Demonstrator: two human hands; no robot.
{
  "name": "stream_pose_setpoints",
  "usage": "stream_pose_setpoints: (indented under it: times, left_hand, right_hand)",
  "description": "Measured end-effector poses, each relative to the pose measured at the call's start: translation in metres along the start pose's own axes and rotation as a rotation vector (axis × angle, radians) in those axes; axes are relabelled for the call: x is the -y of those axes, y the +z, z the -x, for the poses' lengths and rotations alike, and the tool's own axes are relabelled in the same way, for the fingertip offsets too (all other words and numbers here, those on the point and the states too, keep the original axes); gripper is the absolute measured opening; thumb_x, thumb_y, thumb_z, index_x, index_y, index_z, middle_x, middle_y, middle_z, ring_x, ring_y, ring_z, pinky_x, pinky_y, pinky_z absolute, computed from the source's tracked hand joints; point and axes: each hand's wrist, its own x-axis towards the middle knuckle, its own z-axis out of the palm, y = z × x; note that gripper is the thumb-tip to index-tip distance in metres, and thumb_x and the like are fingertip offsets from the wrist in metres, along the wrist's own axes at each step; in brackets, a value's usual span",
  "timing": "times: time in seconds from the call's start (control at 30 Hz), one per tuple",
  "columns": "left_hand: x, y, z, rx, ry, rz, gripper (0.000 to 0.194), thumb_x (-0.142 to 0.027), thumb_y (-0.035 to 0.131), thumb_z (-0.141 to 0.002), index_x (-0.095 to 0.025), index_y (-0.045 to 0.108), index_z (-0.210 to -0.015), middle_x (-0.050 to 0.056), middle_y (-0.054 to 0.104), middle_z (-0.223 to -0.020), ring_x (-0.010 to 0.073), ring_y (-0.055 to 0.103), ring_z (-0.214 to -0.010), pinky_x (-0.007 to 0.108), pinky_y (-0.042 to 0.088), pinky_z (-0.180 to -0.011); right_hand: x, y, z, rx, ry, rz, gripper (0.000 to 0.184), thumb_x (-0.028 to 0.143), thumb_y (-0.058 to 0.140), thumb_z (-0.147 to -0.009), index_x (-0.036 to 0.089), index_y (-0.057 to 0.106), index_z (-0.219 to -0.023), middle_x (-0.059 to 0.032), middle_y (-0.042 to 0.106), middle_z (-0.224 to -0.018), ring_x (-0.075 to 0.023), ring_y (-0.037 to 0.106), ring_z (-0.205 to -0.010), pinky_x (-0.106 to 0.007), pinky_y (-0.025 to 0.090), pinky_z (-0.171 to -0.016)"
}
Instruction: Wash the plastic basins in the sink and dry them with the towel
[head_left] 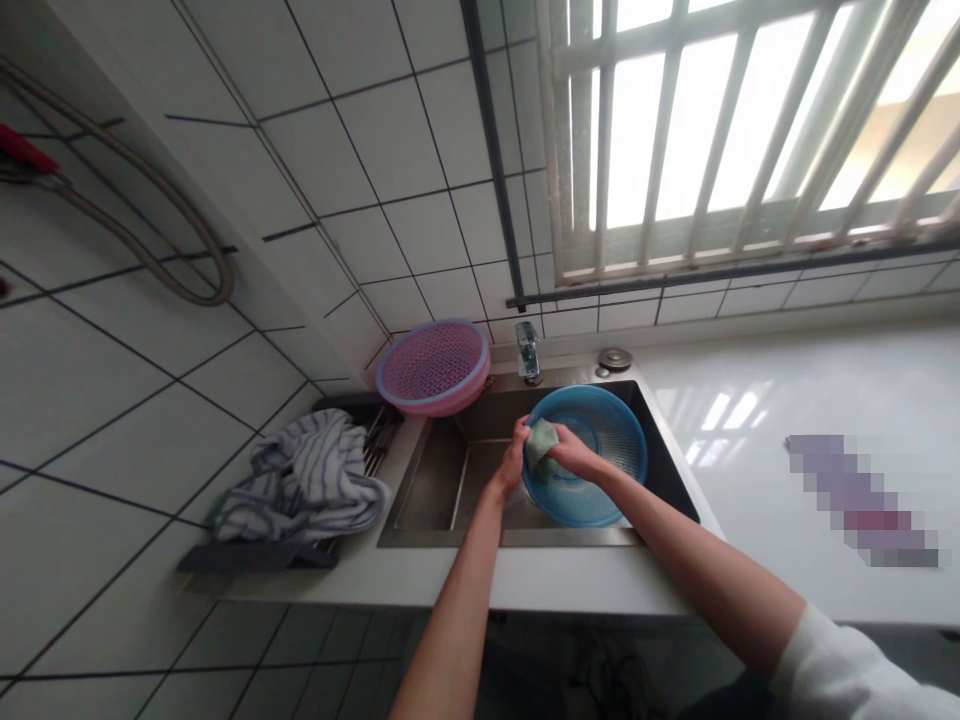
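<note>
A blue plastic colander (600, 430) is tilted up inside the steel sink (435, 480). My left hand (513, 462) grips the colander's left rim, fingers closed around it. My right hand (571, 452) is closed on a pale green cloth (541, 442) and presses it against the colander's inner wall near the left rim. Both forearms reach in from the lower edge of the view.
A pink colander (435, 365) rests on the sink's back left corner. A tap (528, 350) stands behind the sink. A striped towel (304, 480) lies on a dark rack at the left. A white counter (810, 420) stretches right below a barred window.
</note>
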Motion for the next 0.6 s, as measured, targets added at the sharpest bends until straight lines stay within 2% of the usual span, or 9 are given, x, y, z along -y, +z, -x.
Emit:
stream_pose_setpoints:
  times: [0.07,0.17,0.23,0.3,0.4,0.47,0.5,0.6]
  left_hand:
    - [0.000,0.000,0.000,0.025,-0.006,0.012,0.059,-0.063,0.055,-0.092,-0.024,0.061,-0.136,0.006,0.071,-0.132,0.0295,0.059,-0.131,0.044,0.037,-0.120]
    - [0.001,0.003,-0.001,0.076,-0.046,0.077,0.053,-0.059,0.058,-0.090,-0.024,0.060,-0.130,0.005,0.073,-0.121,0.0276,0.064,-0.119,0.044,0.044,-0.111]
    - [0.001,0.004,-0.001,0.066,-0.091,0.128,0.049,-0.057,0.062,-0.087,-0.023,0.060,-0.122,0.003,0.073,-0.109,0.0253,0.066,-0.109,0.042,0.048,-0.105]
    - [0.001,0.003,-0.001,-0.006,-0.105,0.174,0.047,-0.058,0.066,-0.084,-0.023,0.059,-0.116,0.001,0.070,-0.101,0.0230,0.066,-0.103,0.039,0.050,-0.100]
    - [0.000,-0.001,0.000,-0.153,-0.072,0.193,0.053,-0.063,0.072,-0.082,-0.025,0.060,-0.117,0.000,0.069,-0.102,0.0216,0.066,-0.105,0.035,0.050,-0.099]
    - [-0.001,-0.002,0.000,-0.166,-0.078,0.155,0.058,-0.066,0.076,-0.081,-0.027,0.062,-0.122,0.002,0.071,-0.107,0.0231,0.065,-0.111,0.035,0.049,-0.102]
    - [-0.001,-0.002,0.000,-0.139,-0.087,0.133,0.060,-0.067,0.076,-0.081,-0.027,0.064,-0.123,0.003,0.072,-0.111,0.0246,0.065,-0.114,0.036,0.048,-0.104]
    - [-0.001,0.001,-0.002,-0.029,-0.075,0.113,0.061,-0.070,0.071,-0.085,-0.025,0.068,-0.126,0.005,0.073,-0.124,0.0287,0.061,-0.127,0.041,0.043,-0.113]
  right_hand:
    - [-0.001,-0.005,-0.002,-0.049,0.008,-0.006,0.027,0.037,0.070,-0.073,0.018,0.071,-0.092,-0.0054,0.074,-0.095,-0.0220,0.065,-0.089,-0.034,0.053,-0.088]
    - [-0.004,-0.018,-0.008,-0.220,0.037,-0.064,0.027,0.037,0.066,-0.072,0.018,0.068,-0.091,-0.0059,0.072,-0.094,-0.0209,0.064,-0.087,-0.032,0.053,-0.083]
    - [-0.006,-0.020,-0.008,-0.237,0.030,-0.009,0.023,0.037,0.064,-0.073,0.018,0.065,-0.085,-0.0045,0.070,-0.088,-0.0197,0.061,-0.083,-0.030,0.052,-0.079]
    - [-0.007,-0.013,-0.004,-0.112,0.001,0.076,0.020,0.036,0.063,-0.074,0.018,0.064,-0.082,-0.0030,0.068,-0.084,-0.0182,0.058,-0.079,-0.030,0.051,-0.078]
    - [-0.009,0.004,0.002,0.169,-0.009,0.102,0.017,0.033,0.062,-0.073,0.017,0.065,-0.080,-0.0013,0.067,-0.079,-0.0160,0.054,-0.074,-0.030,0.049,-0.075]
    - [-0.009,0.008,0.003,0.211,-0.009,0.085,0.017,0.033,0.063,-0.073,0.017,0.065,-0.079,-0.0014,0.067,-0.078,-0.0160,0.054,-0.073,-0.030,0.049,-0.075]
    - [-0.008,0.007,0.002,0.169,-0.010,0.072,0.017,0.034,0.063,-0.073,0.018,0.066,-0.079,-0.0018,0.067,-0.080,-0.0165,0.055,-0.074,-0.030,0.050,-0.076]
    - [-0.004,-0.008,-0.004,-0.077,-0.001,0.003,0.019,0.035,0.064,-0.074,0.019,0.067,-0.083,-0.0038,0.069,-0.086,-0.0184,0.058,-0.078,-0.031,0.051,-0.077]
